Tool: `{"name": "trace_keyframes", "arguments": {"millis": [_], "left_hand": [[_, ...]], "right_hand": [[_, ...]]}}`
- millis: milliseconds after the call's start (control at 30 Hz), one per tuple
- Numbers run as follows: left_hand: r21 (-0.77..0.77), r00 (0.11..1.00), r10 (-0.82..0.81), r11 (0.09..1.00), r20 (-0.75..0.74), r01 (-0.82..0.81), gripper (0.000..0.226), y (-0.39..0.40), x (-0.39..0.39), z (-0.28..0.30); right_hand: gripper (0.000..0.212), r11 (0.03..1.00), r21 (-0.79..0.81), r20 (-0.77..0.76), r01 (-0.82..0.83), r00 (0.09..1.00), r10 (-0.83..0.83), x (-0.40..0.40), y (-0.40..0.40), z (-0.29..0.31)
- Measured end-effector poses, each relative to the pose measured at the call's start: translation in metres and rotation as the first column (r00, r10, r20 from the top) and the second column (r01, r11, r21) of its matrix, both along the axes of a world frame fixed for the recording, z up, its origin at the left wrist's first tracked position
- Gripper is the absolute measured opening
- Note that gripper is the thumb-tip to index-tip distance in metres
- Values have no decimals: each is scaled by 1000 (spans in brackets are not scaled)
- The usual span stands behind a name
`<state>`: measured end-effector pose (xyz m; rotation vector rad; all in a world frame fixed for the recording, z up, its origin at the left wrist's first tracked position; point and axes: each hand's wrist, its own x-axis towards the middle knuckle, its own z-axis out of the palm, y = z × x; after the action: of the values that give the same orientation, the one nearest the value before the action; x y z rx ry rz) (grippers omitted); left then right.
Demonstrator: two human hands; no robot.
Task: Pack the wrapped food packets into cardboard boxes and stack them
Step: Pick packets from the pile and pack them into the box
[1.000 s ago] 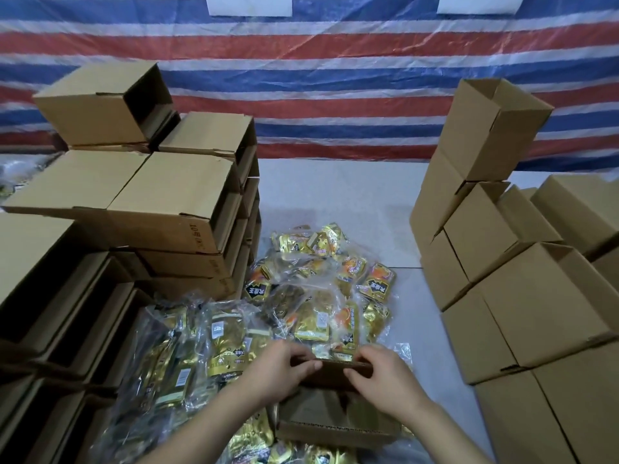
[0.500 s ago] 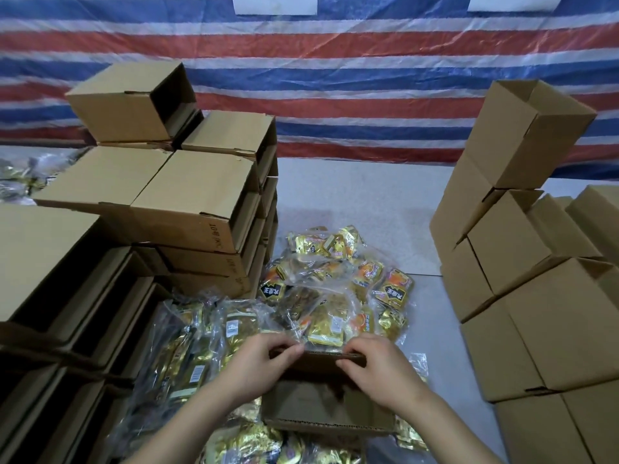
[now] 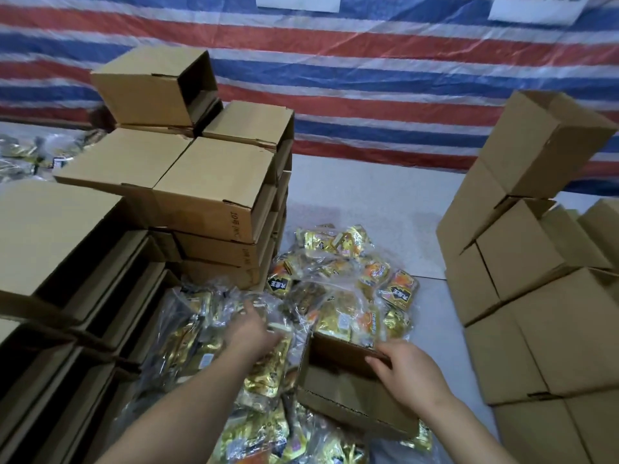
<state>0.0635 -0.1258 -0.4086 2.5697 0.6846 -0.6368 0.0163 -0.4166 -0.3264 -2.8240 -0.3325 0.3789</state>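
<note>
Since the earlier frame, left hand (image 3: 249,331) has left the box (image 3: 348,390) and grips a packet (image 3: 268,370) in the pile beside it; right hand (image 3: 407,371) pinches the box's far flap. Best practice: hold the flap back while loading. Fingertips and box interior are obscured.

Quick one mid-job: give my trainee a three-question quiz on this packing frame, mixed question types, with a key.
1. True or false: the right hand holds the flap of the open box.
2. What is the left hand reaching into?
A. the pile of packets
B. a stacked box
C. the striped sheet
3. Fill in: the stack of boxes with open ends facing the packets stands on the person's ____ side.

Key: 1 true; 2 A; 3 left.
</note>
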Motion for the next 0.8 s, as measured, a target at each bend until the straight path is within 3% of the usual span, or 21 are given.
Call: {"name": "trace_keyframes", "arguments": {"millis": [200, 300, 400, 533, 667, 733, 800], "left_hand": [[-129, 986, 148, 982, 79, -137, 77, 5, 1, 6], [-194, 986, 141, 973, 89, -122, 91, 11, -2, 14], [-406, 969, 231, 897, 85, -178, 98, 18, -6, 23], [-506, 943, 300, 842, 147, -189, 65, 28, -10, 35], [-566, 936, 292, 813, 197, -134, 57, 26, -8, 49], [-640, 933, 310, 758, 182, -127, 37, 21, -8, 58], [-753, 924, 370, 634, 93, -178, 15, 16, -9, 67]], "right_hand": [[23, 999, -41, -52, 6, 999, -8, -2, -8, -8], [24, 999, -53, -52, 4, 999, -7, -1, -11, -12], [23, 999, -34, -42, 30, 999, -31, 3, -15, -13], [23, 1000, 0, -109, 6, 994, -6, 5, -12, -16], [21, 1000, 1, -71, -12, 997, 12, 7, -6, -14], [18, 999, 6, -31, -34, 999, 34, 7, -4, -11], [18, 999, 24, -17, -44, 999, 44, 7, 0, -8]]}}
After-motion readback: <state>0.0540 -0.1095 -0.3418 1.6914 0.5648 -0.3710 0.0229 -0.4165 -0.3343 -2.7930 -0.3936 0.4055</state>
